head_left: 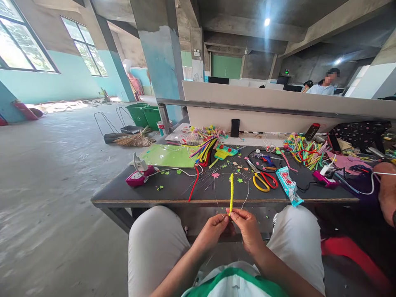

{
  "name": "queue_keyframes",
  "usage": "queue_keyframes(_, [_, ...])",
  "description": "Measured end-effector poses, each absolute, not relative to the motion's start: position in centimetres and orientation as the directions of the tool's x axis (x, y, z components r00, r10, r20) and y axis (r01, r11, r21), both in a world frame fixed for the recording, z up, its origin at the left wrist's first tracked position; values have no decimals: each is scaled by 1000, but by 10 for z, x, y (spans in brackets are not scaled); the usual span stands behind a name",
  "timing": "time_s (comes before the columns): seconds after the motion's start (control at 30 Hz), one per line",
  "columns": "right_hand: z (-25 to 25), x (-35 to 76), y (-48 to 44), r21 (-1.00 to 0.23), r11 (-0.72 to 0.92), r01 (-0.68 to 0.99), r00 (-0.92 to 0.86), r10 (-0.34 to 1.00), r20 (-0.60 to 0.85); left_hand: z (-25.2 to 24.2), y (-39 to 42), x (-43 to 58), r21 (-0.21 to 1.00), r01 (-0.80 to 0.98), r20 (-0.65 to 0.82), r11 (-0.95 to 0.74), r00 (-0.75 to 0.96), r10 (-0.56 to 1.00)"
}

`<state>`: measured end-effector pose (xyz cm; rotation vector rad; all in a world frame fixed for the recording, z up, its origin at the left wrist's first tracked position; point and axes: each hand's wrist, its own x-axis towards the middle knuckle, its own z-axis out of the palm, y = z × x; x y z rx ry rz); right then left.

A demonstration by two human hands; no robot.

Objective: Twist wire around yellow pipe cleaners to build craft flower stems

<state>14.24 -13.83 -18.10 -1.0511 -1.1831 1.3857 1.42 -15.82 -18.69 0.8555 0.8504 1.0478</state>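
Note:
A yellow fuzzy stem (232, 192) stands upright between my hands, its lower end at my fingertips and its top over the dark table (173, 193). My right hand (246, 225) pinches the base of the stem. Beside it my left hand (213, 231) is closed in a pinch at the same spot; a thin wire shows near its fingertips, but exactly what it grips is too small to tell. Thin wires curve up on both sides of the stem, near a pink star (215, 175) and a green star (240, 180).
Scissors with yellow and red handles (265, 181) and a blue-white packet (289, 185) lie right of the stem. A red stem (194, 183), a green board (170, 156) and a pink socket block (140, 176) are left. Another person's arm (386, 192) is at the right edge.

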Motion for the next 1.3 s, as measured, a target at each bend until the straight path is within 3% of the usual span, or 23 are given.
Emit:
queue_keyframes(0.4, [-180, 145, -141, -990, -25, -139, -109, 994, -10, -203, -154, 10, 853, -403, -214, 332, 310, 926])
queue_keyframes(0.73, [-180, 141, -146, -981, -14, -196, -164, 986, 19, -201, -156, 14, 888, -385, -166, 252, 242, 956])
queue_keyframes(0.97, [-184, 138, -143, -995, 60, -84, -83, 994, 67, -208, -152, 15, 899, -378, -165, 219, 172, 971])
queue_keyframes(1.17, [-192, 138, -143, -961, -95, -260, -275, 961, -20, -211, -151, 11, 872, -410, -206, 266, 185, 961])
queue_keyframes(1.3, [-197, 148, -134, -959, -94, -266, -354, 935, 6, -210, -153, 8, 864, -425, -196, 271, 211, 958])
